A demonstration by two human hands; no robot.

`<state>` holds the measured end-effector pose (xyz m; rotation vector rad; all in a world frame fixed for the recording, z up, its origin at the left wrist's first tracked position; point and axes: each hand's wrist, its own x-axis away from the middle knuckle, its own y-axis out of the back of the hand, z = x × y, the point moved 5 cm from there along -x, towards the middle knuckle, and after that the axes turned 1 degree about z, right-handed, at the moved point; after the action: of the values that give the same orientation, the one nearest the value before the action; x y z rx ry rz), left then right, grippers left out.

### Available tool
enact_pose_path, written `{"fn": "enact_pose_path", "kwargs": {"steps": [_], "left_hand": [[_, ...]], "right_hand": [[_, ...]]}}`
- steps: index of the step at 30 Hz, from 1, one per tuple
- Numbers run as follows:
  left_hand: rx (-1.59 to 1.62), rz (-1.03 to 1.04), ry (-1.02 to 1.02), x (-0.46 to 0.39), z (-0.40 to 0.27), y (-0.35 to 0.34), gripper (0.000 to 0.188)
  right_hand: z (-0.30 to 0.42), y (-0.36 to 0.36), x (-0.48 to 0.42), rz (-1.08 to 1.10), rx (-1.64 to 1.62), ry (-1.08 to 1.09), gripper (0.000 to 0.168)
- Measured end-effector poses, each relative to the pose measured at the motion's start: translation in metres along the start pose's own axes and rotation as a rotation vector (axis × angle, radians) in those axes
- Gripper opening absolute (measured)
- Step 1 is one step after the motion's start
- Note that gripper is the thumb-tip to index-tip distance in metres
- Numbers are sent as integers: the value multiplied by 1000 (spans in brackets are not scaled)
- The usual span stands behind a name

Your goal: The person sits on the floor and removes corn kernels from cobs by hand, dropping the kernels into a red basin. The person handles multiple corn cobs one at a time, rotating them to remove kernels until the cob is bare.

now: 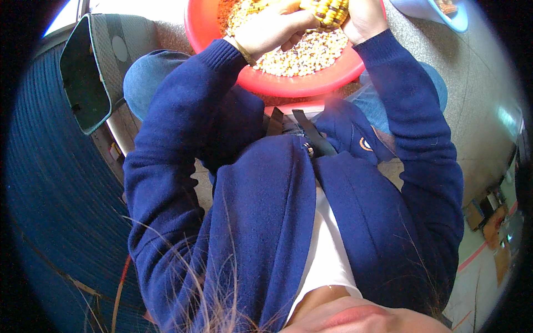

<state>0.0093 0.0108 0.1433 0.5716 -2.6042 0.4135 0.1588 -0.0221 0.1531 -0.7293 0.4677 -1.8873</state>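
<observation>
At the top of the view, my right hand [366, 18] holds an ear of yellow corn with dark kernels [327, 13] by its right side. My left hand [266, 31], fingers curled and a bracelet on the wrist, grips the same ear from the left, the thumb against its kernels. The frame's top edge cuts off part of both hands and the ear. Beneath them is a red plastic basin [300, 88] holding loose yellow, white and dark corn kernels [302, 56]. More corn [256, 6] shows behind my left hand, partly hidden.
A tipped, woven-textured bin [133, 41] lies left of my knee, beside blue ridged sheeting [62, 166]. At the upper right, a pale blue-rimmed container [452, 21] holds something reddish, cut off by the frame. My jeans-clad knees flank the basin. Cardboard pieces [495, 220] lie at the far right.
</observation>
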Motion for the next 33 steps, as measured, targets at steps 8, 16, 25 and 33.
{"fn": "enact_pose_path", "kwargs": {"steps": [8, 16, 25, 33], "left_hand": [[-195, -49, -426, -9, 3, 2, 39], [-476, -116, -476, -1, -10, -2, 41], [111, 67, -18, -3, 6, -3, 40], [91, 77, -87, -3, 5, -3, 34]], "right_hand": [[13, -17, 3, 63, 171, 196, 23], [11, -9, 3, 62, 214, 203, 23], [6, 5, 1, 31, 119, 26, 24], [1, 4, 0, 53, 43, -13, 25]]}}
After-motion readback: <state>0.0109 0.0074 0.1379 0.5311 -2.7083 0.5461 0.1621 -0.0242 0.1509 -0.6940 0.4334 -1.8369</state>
